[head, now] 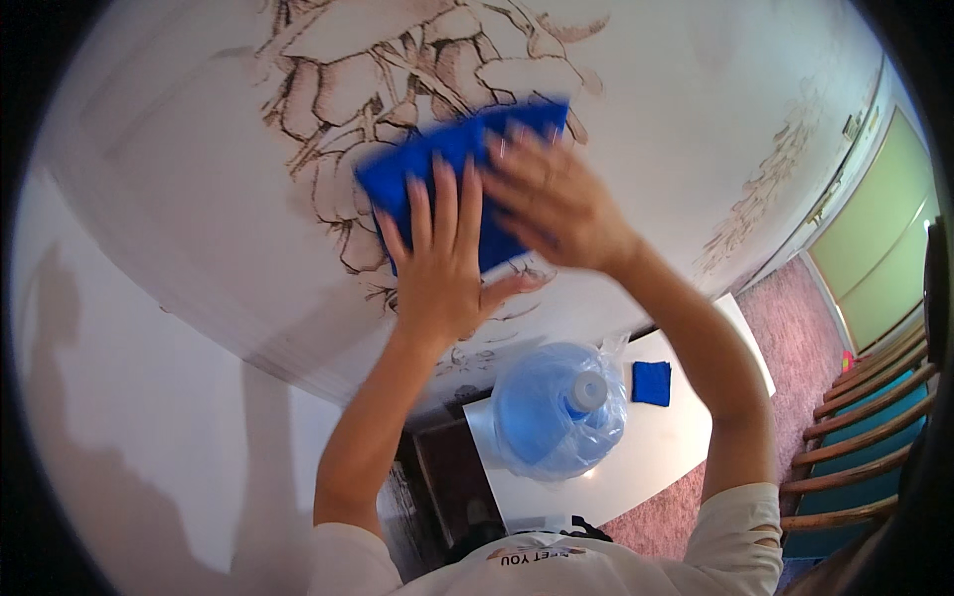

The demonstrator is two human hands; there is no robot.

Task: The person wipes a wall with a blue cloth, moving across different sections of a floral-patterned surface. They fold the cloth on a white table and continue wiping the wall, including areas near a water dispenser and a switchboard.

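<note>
A blue cloth lies spread against a pale wall painted with a brown and black line drawing. My left hand holds the cloth to the wall with flat, spread fingers, its thumb pointing right beyond the cloth's lower edge. My right hand is on the right part of the cloth, blurred, its fingers over the fabric. Between them the two hands and the cloth hide part of the drawing.
Below my arms, a large clear blue water bottle in plastic wrap stands on a white tabletop. Beside it lies a small folded blue cloth. At right are a slatted wooden chair back, a pink carpet and a green door panel.
</note>
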